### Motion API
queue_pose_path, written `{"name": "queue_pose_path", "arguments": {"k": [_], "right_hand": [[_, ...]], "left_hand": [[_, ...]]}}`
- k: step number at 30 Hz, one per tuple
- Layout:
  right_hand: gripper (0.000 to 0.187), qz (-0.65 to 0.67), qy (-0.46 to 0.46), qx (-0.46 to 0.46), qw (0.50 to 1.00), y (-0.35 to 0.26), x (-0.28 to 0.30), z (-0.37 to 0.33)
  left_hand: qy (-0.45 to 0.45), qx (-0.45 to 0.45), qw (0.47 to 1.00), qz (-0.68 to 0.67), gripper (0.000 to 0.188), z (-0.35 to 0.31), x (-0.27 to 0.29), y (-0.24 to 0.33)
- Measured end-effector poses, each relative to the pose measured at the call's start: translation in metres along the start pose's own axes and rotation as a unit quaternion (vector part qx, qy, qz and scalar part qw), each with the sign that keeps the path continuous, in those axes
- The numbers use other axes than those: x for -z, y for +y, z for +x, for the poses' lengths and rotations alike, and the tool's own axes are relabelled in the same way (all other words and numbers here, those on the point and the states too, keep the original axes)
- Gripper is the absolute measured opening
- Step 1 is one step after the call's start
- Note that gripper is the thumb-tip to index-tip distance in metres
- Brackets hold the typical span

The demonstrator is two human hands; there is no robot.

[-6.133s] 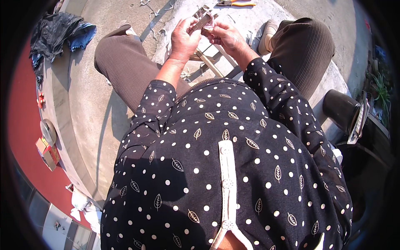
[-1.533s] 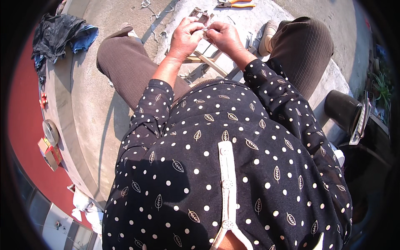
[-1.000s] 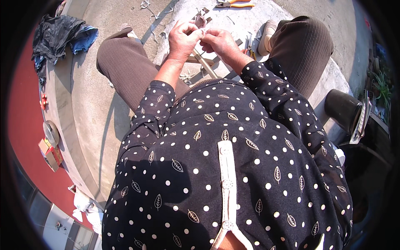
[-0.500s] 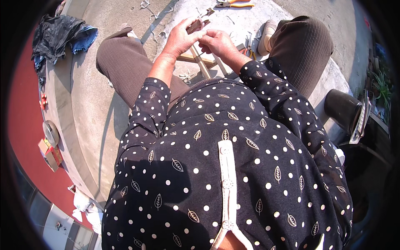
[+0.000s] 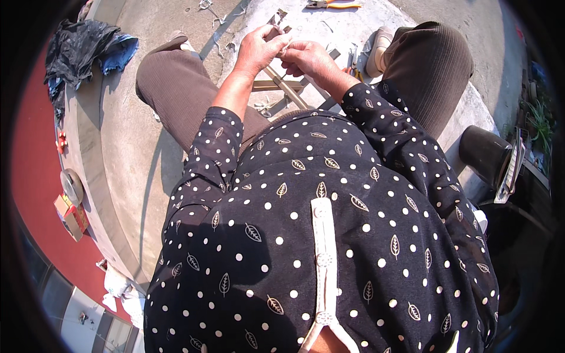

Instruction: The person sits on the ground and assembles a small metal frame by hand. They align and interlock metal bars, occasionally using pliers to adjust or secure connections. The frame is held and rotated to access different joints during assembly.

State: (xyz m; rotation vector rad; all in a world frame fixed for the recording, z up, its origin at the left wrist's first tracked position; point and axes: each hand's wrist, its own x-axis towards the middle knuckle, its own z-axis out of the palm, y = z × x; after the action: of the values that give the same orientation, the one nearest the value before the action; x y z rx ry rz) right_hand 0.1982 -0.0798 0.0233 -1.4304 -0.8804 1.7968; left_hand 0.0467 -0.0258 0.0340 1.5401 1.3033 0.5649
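Pinching a small metal piece point(image 5: 276, 26) between curled fingers, my left hand point(image 5: 257, 50) holds it out over the pale ground between my knees. My right hand point(image 5: 309, 57), closed narrow, touches that piece's near end. One pair of orange-handled pliers point(image 5: 329, 5) lies ahead, well apart. Two wooden slats point(image 5: 282, 85) cross just below my hands.
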Motion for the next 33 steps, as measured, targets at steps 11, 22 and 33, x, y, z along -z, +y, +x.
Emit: {"name": "queue_pose_path", "arguments": {"k": [11,22,33], "right_hand": [[0.017,0.003,-0.091,-0.026,0.996,-0.016,0.009,-0.005],[0.021,-0.020,-0.010,0.057,0.998,0.004,-0.003,0.012],[0.020,-0.132,0.000,0.077,0.988,-0.004,-0.009,0.007]], "left_hand": [[-0.044,0.092,0.975,-0.199,0.021,0.008,0.008,-0.018],[-0.029,0.068,0.985,-0.158,0.022,0.006,0.007,-0.014],[0.023,0.064,0.985,-0.160,0.020,0.007,0.003,-0.026]]}}
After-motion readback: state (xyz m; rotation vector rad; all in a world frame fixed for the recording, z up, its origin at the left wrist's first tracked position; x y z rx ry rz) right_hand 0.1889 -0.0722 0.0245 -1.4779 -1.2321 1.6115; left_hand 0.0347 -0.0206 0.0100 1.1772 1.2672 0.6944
